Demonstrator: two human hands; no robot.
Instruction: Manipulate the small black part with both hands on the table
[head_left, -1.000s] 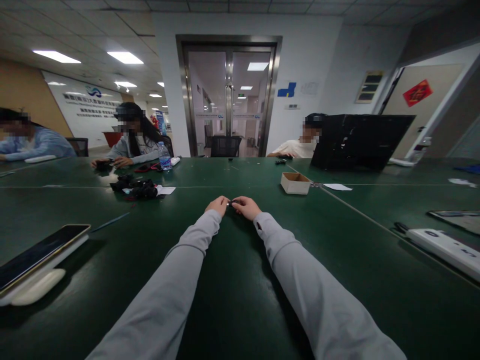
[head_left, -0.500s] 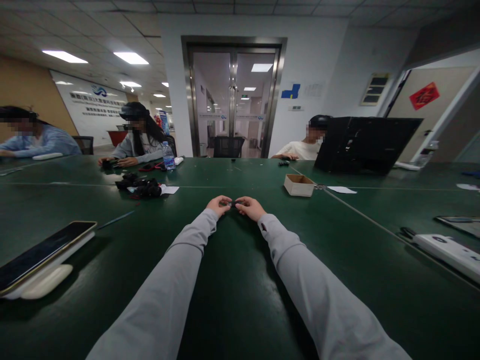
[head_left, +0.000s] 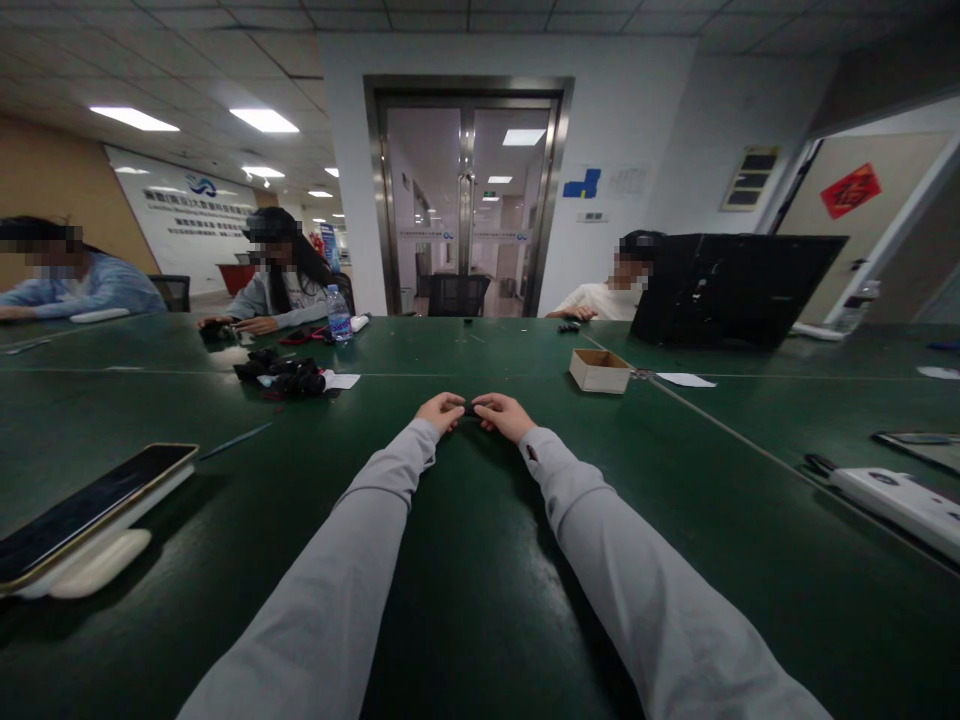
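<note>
Both my arms reach forward over the green tabletop point(head_left: 480, 520). My left hand point(head_left: 441, 411) and my right hand point(head_left: 504, 414) meet at the middle, fingertips pinched from either side on a small black piece point(head_left: 470, 410). Too little of the piece shows between the fingers to tell its kind. It is held at or just above the table surface. Beyond the hands to the right stands a small open box point(head_left: 600, 372); to the left lies a heap of black parts point(head_left: 281, 372) with a white paper point(head_left: 342, 381) beside it.
A phone point(head_left: 97, 510) on a white stand and a thin blue stick point(head_left: 236, 440) lie on the left. A white power strip point(head_left: 896, 500) is on the right. A water bottle point(head_left: 338, 314) and a monitor point(head_left: 731, 290) stand farther back. Several people sit across the table.
My hands hold almost the same place, with only slight finger movement around the black piece. The whole view has shifted a little.
</note>
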